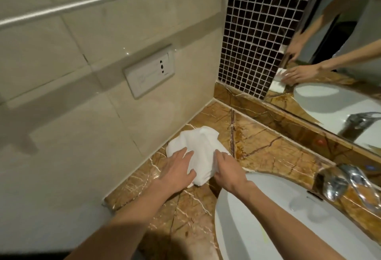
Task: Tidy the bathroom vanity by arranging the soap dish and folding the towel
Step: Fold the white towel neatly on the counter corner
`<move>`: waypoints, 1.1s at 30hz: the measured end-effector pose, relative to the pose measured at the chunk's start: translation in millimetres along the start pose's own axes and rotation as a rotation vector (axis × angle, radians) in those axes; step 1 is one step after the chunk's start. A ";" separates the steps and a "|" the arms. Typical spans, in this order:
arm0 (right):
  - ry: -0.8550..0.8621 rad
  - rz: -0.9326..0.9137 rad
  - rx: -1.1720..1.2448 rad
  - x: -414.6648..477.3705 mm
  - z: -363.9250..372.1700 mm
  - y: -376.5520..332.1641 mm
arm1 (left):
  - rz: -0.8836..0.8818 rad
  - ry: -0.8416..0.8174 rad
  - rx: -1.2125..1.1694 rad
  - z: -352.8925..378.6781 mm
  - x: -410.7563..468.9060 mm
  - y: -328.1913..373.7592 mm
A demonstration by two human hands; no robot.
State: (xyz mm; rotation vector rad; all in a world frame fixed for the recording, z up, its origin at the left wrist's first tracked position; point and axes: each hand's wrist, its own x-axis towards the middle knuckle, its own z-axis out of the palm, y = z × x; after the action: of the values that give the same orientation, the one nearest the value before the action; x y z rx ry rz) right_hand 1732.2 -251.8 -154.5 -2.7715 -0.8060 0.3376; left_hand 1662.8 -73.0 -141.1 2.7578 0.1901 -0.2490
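towel (201, 152) is lying rumpled on the marble counter (274, 152), in the corner between wall and sink (268, 228). we are pressing the left hand (175, 172) flat on it, fingers spread, gripping nothing, likely pinning it in place. the right hand (226, 172) is closing its grip on the near edge, probably to pull a fold over. no soap dish is showing.

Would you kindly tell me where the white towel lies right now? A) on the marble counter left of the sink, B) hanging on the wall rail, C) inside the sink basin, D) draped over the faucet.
A: the towel lies bunched on the marble counter, left of the sink, under both hands.
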 end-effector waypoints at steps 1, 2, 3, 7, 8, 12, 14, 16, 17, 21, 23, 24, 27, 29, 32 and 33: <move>-0.013 0.007 -0.007 4.9 1.9 1.8 | 0.016 -0.011 0.002 1.3 6.6 1.1; -0.023 0.015 -0.009 8.5 4.2 3.4 | 0.030 -0.020 0.002 3.1 13.0 1.5; -0.027 0.019 -0.005 11.4 6.6 4.7 | 0.041 -0.022 -0.002 5.0 19.1 1.3; -0.008 -0.038 0.041 21.5 12.3 10.5 | 0.073 0.026 -0.022 8.8 46.7 -3.2; -0.006 -0.059 0.055 23.1 12.3 12.2 | 0.087 0.035 -0.021 10.4 53.5 -4.2; 0.011 -0.126 0.093 21.0 7.5 16.5 | 0.112 -0.008 0.020 21.4 70.2 -4.5; 0.045 -0.140 0.076 21.1 -2.5 19.0 | 0.107 -0.036 0.057 25.2 73.0 -4.5; 0.106 -0.172 0.029 22.7 -16.2 20.1 | 0.109 -0.022 0.077 26.4 74.2 -6.2; 0.164 -0.192 -0.001 24.3 -22.5 20.7 | 0.113 0.001 0.076 25.8 75.3 -7.6; 0.393 -0.214 -0.087 30.8 -34.1 25.5 | 0.127 0.044 0.075 21.7 85.0 -14.3; 0.433 -0.136 -0.078 33.1 -28.4 31.8 | 0.144 0.001 0.100 21.3 90.0 -17.2; 0.421 -0.065 -0.057 33.3 -24.5 34.8 | 0.152 -0.032 0.119 21.3 91.4 -18.6; 0.254 0.090 -0.071 28.3 -6.6 42.8 | 0.164 -0.088 0.151 20.1 95.1 -21.7; 0.174 0.111 -0.041 25.4 0.4 49.9 | 0.165 -0.061 0.105 15.5 99.5 -20.0; 0.281 0.184 0.215 29.3 -5.7 51.5 | 0.176 -0.033 0.048 6.0 109.5 -13.3; 0.321 0.196 0.266 33.1 -7.8 48.9 | 0.178 -0.052 0.052 3.0 114.0 -10.7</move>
State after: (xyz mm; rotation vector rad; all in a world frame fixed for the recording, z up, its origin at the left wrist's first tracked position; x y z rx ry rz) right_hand 1785.8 -274.9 -166.2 -2.5618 -0.3830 0.0247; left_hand 1771.8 -52.9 -170.0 2.7941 -0.0760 -0.2812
